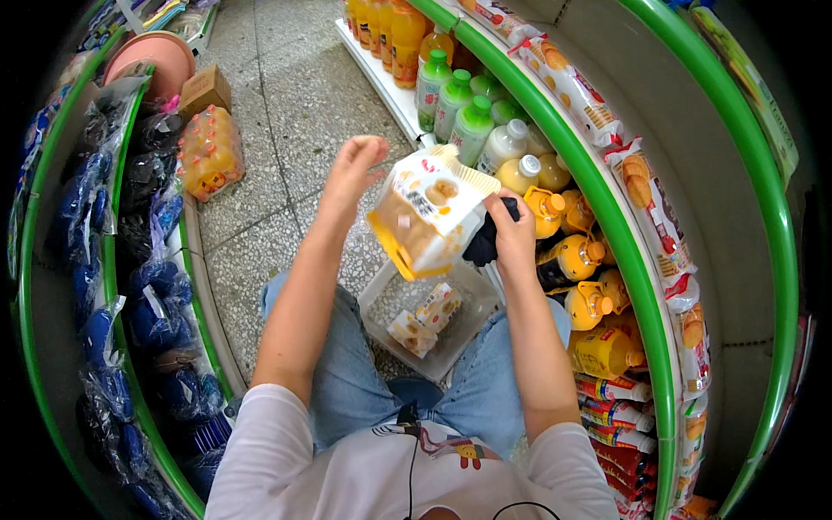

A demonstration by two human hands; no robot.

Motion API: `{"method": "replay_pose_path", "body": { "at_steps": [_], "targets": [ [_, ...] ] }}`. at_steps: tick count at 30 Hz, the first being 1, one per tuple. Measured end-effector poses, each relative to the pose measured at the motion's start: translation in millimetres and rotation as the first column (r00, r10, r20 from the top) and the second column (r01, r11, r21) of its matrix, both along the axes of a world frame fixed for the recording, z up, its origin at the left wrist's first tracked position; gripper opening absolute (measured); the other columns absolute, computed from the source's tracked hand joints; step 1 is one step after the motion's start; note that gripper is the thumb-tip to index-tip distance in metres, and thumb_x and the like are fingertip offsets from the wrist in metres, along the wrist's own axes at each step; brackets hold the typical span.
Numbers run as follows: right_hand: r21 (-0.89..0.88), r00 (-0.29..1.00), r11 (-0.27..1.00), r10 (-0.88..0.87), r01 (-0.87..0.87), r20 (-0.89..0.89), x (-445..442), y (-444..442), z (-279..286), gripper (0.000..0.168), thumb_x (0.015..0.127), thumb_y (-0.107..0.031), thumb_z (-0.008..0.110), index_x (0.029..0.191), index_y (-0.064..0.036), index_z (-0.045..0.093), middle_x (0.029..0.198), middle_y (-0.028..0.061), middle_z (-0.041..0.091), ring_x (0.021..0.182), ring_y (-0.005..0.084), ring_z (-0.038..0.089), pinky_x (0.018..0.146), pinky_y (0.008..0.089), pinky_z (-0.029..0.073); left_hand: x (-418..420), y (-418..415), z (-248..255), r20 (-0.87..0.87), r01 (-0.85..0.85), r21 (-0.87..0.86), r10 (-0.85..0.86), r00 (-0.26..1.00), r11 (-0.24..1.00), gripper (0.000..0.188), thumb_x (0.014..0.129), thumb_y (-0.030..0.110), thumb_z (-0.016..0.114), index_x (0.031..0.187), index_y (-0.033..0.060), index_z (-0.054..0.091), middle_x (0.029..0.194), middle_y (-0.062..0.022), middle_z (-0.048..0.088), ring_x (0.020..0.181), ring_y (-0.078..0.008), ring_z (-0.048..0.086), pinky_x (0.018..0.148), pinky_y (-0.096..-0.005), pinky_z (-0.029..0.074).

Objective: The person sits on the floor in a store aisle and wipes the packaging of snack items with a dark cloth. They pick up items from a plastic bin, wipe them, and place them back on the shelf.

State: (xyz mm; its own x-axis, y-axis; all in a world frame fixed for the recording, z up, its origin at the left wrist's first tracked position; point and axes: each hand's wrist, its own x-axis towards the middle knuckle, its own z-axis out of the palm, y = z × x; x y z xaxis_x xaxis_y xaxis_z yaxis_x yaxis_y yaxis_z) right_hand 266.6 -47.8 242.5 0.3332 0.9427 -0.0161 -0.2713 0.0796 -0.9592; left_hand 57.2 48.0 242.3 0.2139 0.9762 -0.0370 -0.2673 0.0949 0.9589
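My right hand (515, 227) grips a corner of a white and yellow plastic food package (422, 211), with a dark crumpled cloth (484, 237) also between its fingers and palm. The package has pictures of round baked goods and is held up, tilted, between my arms. To its left, my left hand (354, 162) is raised with fingers loosely curled and apart, not touching the package. Below, a clear plastic bin (383, 292) stands on the floor between my knees. Small white and yellow packets (426, 322) lie in it.
Green-edged shelves (634, 260) on the right hold drink bottles (471, 127) below and bagged biscuits (650, 201) above. Shelves on the left hold blue items in clear plastic (153, 312). A shrink-wrapped pack of orange drinks (211, 153), a cardboard box (206, 91) and a pink basin (153, 62) stand beside them.
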Motion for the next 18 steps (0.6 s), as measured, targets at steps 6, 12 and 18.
{"method": "replay_pose_path", "body": {
  "at_steps": [6,12,18],
  "targets": [
    [0.02,0.954,0.983,-0.184,0.185,0.236,-4.2,6.1,-6.5,0.017,0.08,-0.013,0.063,0.083,0.003,0.059,0.084,0.0013,0.059,0.075,0.007,0.051,0.069,0.0213,0.042,27.5,-33.9,12.9,-0.322,0.217,0.28,-0.122,0.939,0.935,0.027,0.085,0.021,0.054,0.106,0.0046,0.049,0.111,-0.0086,0.053,0.107,-0.0204,0.048,0.089,-0.0338,0.04],
    [0.325,0.811,0.944,-0.231,0.054,0.537,-18.5,-1.2,2.2,0.012,0.077,-0.006,0.063,0.085,0.002,0.06,0.095,0.0113,0.062,0.089,0.0193,0.058,0.081,0.0293,0.042,47.5,-43.0,-2.6,-0.559,0.216,0.675,0.298,0.774,0.705,0.032,0.081,0.013,0.056,0.112,0.005,0.052,0.111,-0.0159,0.053,0.107,-0.0297,0.048,0.09,-0.0357,0.038],
    [0.423,0.559,0.859,-0.208,-0.288,0.803,-36.8,-14.8,30.0,0.047,0.06,0.005,0.065,0.104,-0.01,0.06,0.112,0.0073,0.056,0.087,0.0265,0.053,0.076,0.0334,0.043,42.5,-34.4,-15.4,-0.249,-0.031,0.264,0.099,0.964,0.964,0.024,0.092,0.019,0.043,0.103,0.0028,0.057,0.08,-0.0046,0.061,0.069,-0.0073,0.051,0.063,-0.0248,0.043]
  ]
}}
